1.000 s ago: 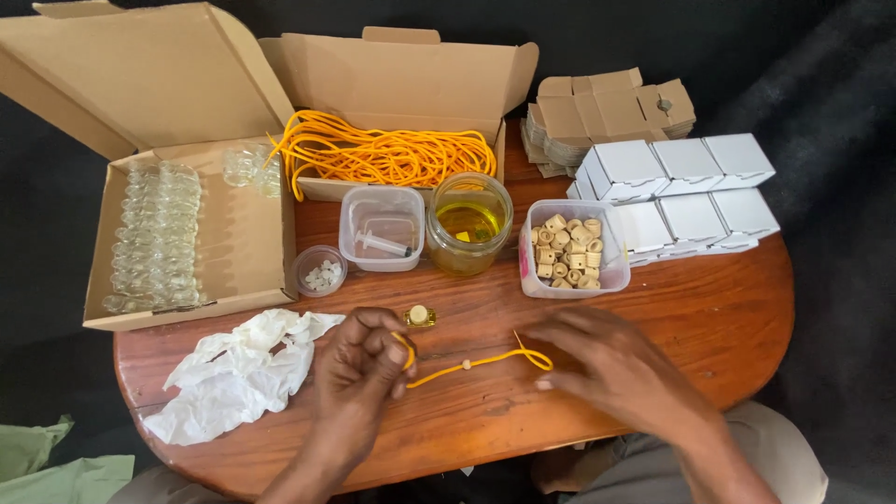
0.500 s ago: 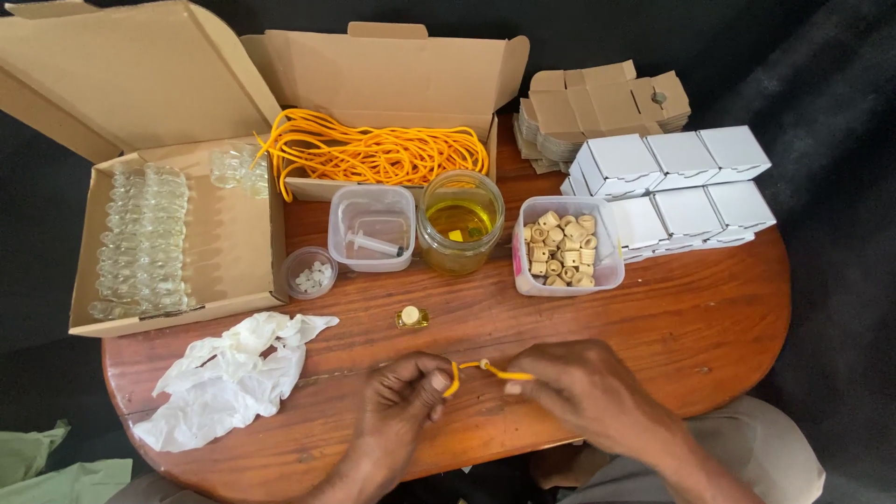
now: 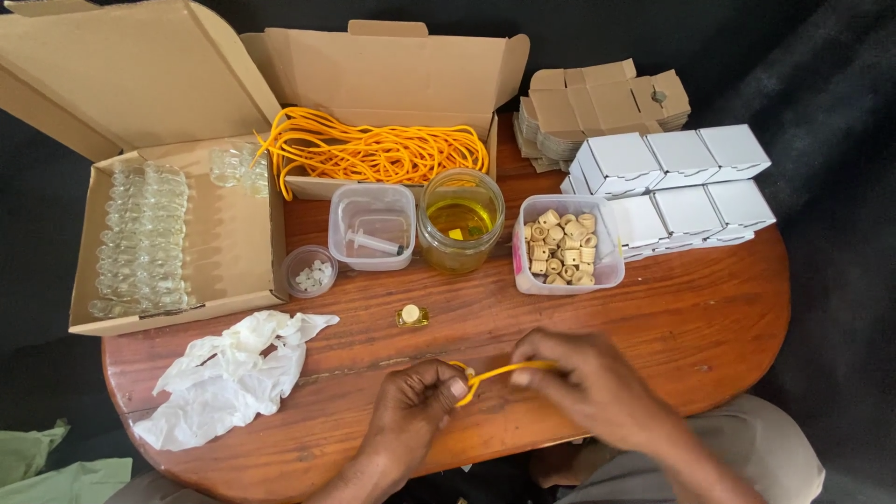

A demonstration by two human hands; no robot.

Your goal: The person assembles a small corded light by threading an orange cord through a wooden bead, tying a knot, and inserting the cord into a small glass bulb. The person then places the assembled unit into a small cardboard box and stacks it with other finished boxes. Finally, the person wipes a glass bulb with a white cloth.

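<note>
Oval wooden table against dark backdrop, open cardboard boxes at back. Left hand and right hand at near edge, both pinched shut on short orange cord. Cord runs roughly left-right, looped at left.

Oval wooden table, reddish-brown, glossy, grain and a few scuffs visible, fills most of the view. Dark black cloth or floor surrounds it on all sides, slightly wrinkled at the right. Green cloth at the bottom left corner, partly cut off by the edge. No walls or windows in view. Light is soft and even, daylight-like, with faint sheen on the tabletop near its front left rim and only weak shadows. Top-down view; table legs hidden.
</note>
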